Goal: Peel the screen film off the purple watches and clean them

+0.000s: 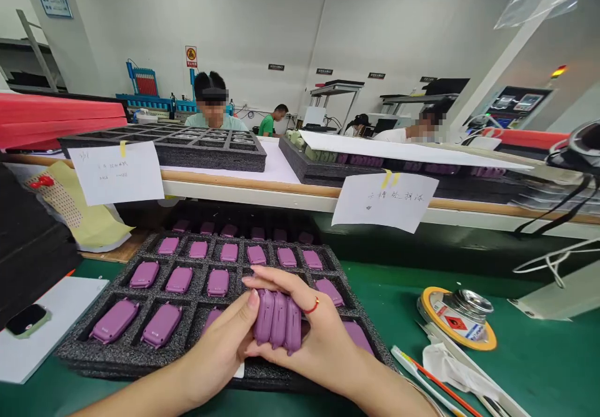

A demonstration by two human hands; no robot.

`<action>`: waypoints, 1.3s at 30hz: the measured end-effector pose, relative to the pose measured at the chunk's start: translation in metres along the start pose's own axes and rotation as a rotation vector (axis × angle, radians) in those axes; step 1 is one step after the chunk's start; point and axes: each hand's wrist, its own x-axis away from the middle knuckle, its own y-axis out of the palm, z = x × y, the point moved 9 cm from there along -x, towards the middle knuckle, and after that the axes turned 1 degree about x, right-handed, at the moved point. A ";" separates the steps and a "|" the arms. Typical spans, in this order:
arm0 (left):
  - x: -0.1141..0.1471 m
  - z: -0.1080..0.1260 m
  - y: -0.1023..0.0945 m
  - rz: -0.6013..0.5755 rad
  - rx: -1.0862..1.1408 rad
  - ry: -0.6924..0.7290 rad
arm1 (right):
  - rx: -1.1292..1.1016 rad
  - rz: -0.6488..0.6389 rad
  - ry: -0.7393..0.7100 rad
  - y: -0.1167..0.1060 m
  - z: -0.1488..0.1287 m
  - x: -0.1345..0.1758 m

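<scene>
A short stack of purple watch cases [279,322] is held upright, edge on, between both hands. My right hand [323,329] wraps around the stack from the right, fingers over its top and beneath it; a thin red ring is on one finger. From the left, my left hand [225,326] closes on the stack's side, its thumb at the upper edge. Under the hands lies a black foam tray [187,364] with square compartments, many holding a purple watch case such as this one [162,324] at the front. The hands hide some middle and right compartments.
A shelf [234,193] crosses above the tray's far rows, carrying foam trays and hanging paper notes [385,201]. On the right are a round tin [457,320], brushes [435,382] and a crumpled white wipe [450,367]. A green-cased watch [28,322] lies on paper at left. People sit beyond.
</scene>
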 end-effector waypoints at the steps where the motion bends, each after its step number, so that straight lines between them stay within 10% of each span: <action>1: 0.000 -0.001 0.000 -0.004 -0.007 -0.002 | -0.010 -0.004 -0.013 0.001 -0.001 0.000; 27: 0.011 0.002 -0.004 0.146 -0.380 -0.129 | 0.042 -0.058 -0.158 0.005 -0.010 0.002; 39: 0.007 0.000 0.001 0.009 -0.330 -0.109 | 0.072 -0.072 -0.157 0.006 -0.010 0.004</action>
